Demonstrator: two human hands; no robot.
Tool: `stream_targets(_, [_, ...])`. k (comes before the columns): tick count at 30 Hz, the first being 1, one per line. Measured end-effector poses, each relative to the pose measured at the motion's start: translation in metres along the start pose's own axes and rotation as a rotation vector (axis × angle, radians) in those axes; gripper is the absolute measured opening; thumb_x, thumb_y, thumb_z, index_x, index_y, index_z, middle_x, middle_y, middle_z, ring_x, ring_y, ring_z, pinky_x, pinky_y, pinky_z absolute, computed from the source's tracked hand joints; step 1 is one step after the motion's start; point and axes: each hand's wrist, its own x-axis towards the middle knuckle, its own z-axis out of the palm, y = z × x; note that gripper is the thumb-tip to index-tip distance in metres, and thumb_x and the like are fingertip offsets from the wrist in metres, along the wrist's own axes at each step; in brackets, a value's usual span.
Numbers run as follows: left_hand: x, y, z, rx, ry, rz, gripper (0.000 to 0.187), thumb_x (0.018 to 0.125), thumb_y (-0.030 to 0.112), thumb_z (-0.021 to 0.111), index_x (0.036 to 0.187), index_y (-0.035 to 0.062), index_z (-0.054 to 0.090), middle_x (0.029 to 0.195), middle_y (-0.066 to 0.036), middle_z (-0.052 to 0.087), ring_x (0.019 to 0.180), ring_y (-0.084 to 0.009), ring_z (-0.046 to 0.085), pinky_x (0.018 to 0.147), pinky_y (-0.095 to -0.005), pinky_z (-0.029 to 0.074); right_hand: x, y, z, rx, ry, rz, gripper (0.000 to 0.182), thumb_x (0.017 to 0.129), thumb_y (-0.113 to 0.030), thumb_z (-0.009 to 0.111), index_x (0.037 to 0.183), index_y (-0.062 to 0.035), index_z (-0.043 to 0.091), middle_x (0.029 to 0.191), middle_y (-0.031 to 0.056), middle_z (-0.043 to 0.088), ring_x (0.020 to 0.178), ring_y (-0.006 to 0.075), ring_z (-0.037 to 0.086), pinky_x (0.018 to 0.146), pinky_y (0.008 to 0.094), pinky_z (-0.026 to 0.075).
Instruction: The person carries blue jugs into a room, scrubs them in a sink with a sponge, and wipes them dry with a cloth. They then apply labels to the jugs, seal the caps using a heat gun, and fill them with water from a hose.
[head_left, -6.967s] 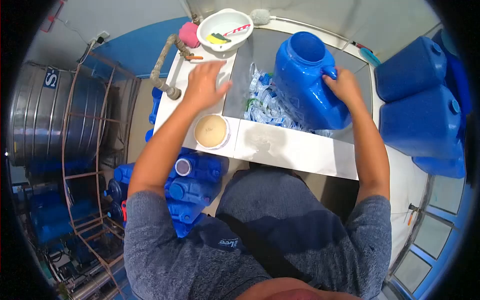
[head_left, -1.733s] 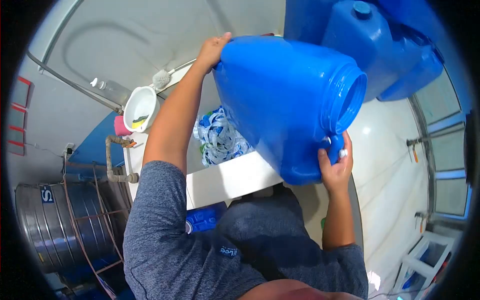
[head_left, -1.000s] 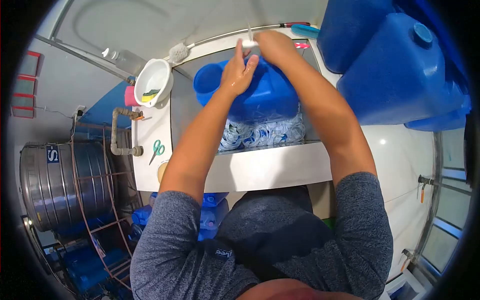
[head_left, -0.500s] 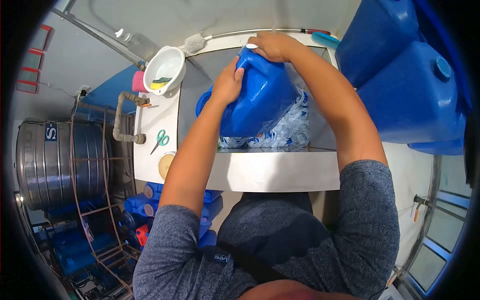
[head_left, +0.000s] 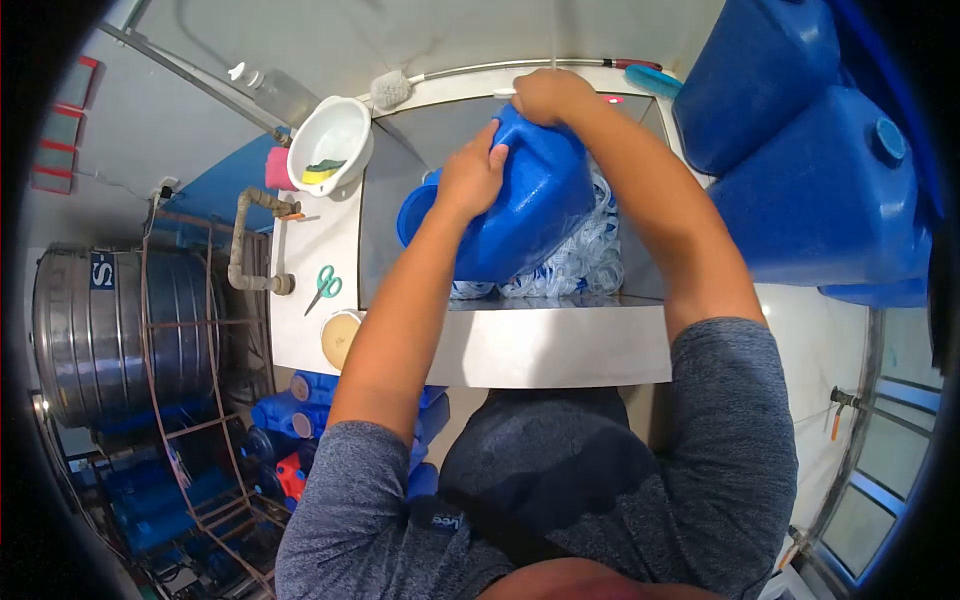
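A glossy blue plastic jug (head_left: 530, 210) is held tilted over a grey sink basin (head_left: 385, 240), its round blue cap or mouth (head_left: 415, 213) pointing left. My left hand (head_left: 472, 178) is closed around the jug's upper left edge, thumb on top. At the jug's far end my right hand (head_left: 555, 97) is curled with its fingers bent; a small white piece (head_left: 505, 93) shows beside its fingertips. What the right fingers hold is hidden. Under the jug, a pile of clear plastic pieces with blue-and-white bits (head_left: 575, 265) lies in the basin.
Large blue containers (head_left: 800, 200) stand at the right. On the left counter are a white basin (head_left: 330, 145) with a sponge (head_left: 320, 174), green-handled scissors (head_left: 325, 285) and a round tub (head_left: 341, 338). A long-handled brush (head_left: 391, 90) lies along the back ledge.
The jug and my left hand have shifted a little to the right, and more of the round mouth or cap shows. My right hand has moved slightly right, away from the white piece.
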Motion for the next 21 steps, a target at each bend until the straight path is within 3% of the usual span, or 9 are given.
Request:
stream_targets(4, [0.007, 0.013, 0.004, 0.04, -0.002, -0.078, 0.053, 0.105, 0.042, 0.041, 0.149, 0.0127, 0.044, 0.133, -0.025, 0.06, 0.124, -0.0431, 0.056, 0.104, -0.0492, 0.044, 0.016, 0.013, 0.0, 0.087, 0.103, 0.224, 0.036, 0.093, -0.033, 0.061, 0.11, -0.0024, 0.07, 0.115, 0.0191, 0.071, 0.104, 0.0331, 0.07, 0.089, 0.0471, 0.056])
stream_targets(7, [0.024, 0.001, 0.006, 0.035, 0.017, -0.181, 0.054, 0.105, 0.038, 0.042, 0.149, 0.0065, 0.042, 0.132, -0.025, 0.061, 0.119, -0.0452, 0.059, 0.104, -0.0526, 0.044, 0.02, 0.047, -0.02, 0.951, -0.064, 0.132, 0.03, 0.092, -0.035, 0.065, 0.097, -0.0057, 0.063, 0.073, 0.0026, 0.061, 0.059, 0.0111, 0.061, 0.051, 0.0304, 0.054])
stream_targets(10, [0.046, -0.014, 0.011, -0.013, 0.038, -0.316, 0.055, 0.105, 0.039, 0.041, 0.149, 0.0061, 0.04, 0.135, -0.023, 0.059, 0.124, -0.0441, 0.056, 0.107, -0.0603, 0.038, 0.003, 0.032, -0.027, 1.257, -0.053, 0.258, 0.024, 0.09, -0.025, 0.069, 0.102, -0.0052, 0.062, 0.076, 0.0019, 0.063, 0.061, 0.0088, 0.062, 0.051, 0.0296, 0.055])
stream_targets(11, [0.048, -0.004, 0.008, 0.079, 0.025, -0.412, 0.056, 0.104, 0.041, 0.042, 0.148, 0.0064, 0.041, 0.138, -0.021, 0.058, 0.13, -0.0413, 0.053, 0.11, -0.0701, 0.028, -0.013, 0.02, -0.039, 1.218, -0.192, 0.164, 0.019, 0.09, -0.016, 0.069, 0.103, -0.0038, 0.062, 0.082, 0.0025, 0.065, 0.064, 0.0076, 0.063, 0.051, 0.0267, 0.055])
stream_targets(14, [0.048, 0.024, 0.002, 0.168, 0.02, -0.415, 0.057, 0.103, 0.042, 0.044, 0.147, 0.006, 0.042, 0.141, -0.018, 0.057, 0.136, -0.0394, 0.047, 0.111, -0.0758, 0.018, -0.02, 0.025, -0.049, 1.372, -0.251, -0.099, 0.021, 0.091, -0.018, 0.069, 0.105, -0.0035, 0.063, 0.084, 0.0023, 0.066, 0.063, 0.0085, 0.064, 0.053, 0.0253, 0.056])
stream_targets(15, [0.047, 0.031, 0.005, 0.166, 0.013, -0.415, 0.057, 0.103, 0.042, 0.044, 0.147, 0.006, 0.042, 0.141, -0.018, 0.057, 0.136, -0.0394, 0.047, 0.111, -0.0758, 0.018, -0.021, 0.025, -0.054, 1.516, -0.097, -0.064, 0.024, 0.092, -0.023, 0.069, 0.106, -0.0038, 0.065, 0.079, 0.0016, 0.067, 0.061, 0.0085, 0.064, 0.056, 0.0231, 0.054])
stream_targets(18, [0.041, 0.056, 0.009, 0.245, -0.006, -0.192, 0.056, 0.102, 0.048, 0.043, 0.148, 0.0167, 0.045, 0.144, -0.02, 0.054, 0.138, -0.04, 0.046, 0.111, -0.0761, 0.015, -0.018, 0.027, -0.068, 1.691, -0.021, 0.227, 0.02, 0.096, -0.022, 0.063, 0.095, -0.0023, 0.067, 0.078, 0.0115, 0.067, 0.071, 0.0205, 0.067, 0.07, 0.0384, 0.06])
stream_targets(20, [0.028, 0.068, 0.012, 0.205, -0.165, 0.264, 0.054, 0.1, 0.05, 0.045, 0.142, 0.0178, 0.054, 0.145, -0.02, 0.053, 0.141, -0.0427, 0.04, 0.112, -0.0772, 0.008, -0.026, 0.024, -0.073, 1.549, -0.13, 0.143, 0.024, 0.101, -0.023, 0.059, 0.104, 0.0, 0.064, 0.089, 0.0101, 0.069, 0.077, 0.0174, 0.069, 0.071, 0.0307, 0.062])
stream_targets(21, [0.023, 0.072, 0.013, 0.204, -0.165, 0.263, 0.054, 0.1, 0.05, 0.045, 0.142, 0.0178, 0.054, 0.145, -0.02, 0.053, 0.141, -0.0427, 0.04, 0.112, -0.0772, 0.008, -0.029, 0.022, -0.078, 1.518, -0.153, -0.02, 0.022, 0.1, -0.021, 0.06, 0.103, -0.0003, 0.065, 0.088, 0.01, 0.068, 0.077, 0.0174, 0.069, 0.07, 0.031, 0.062])
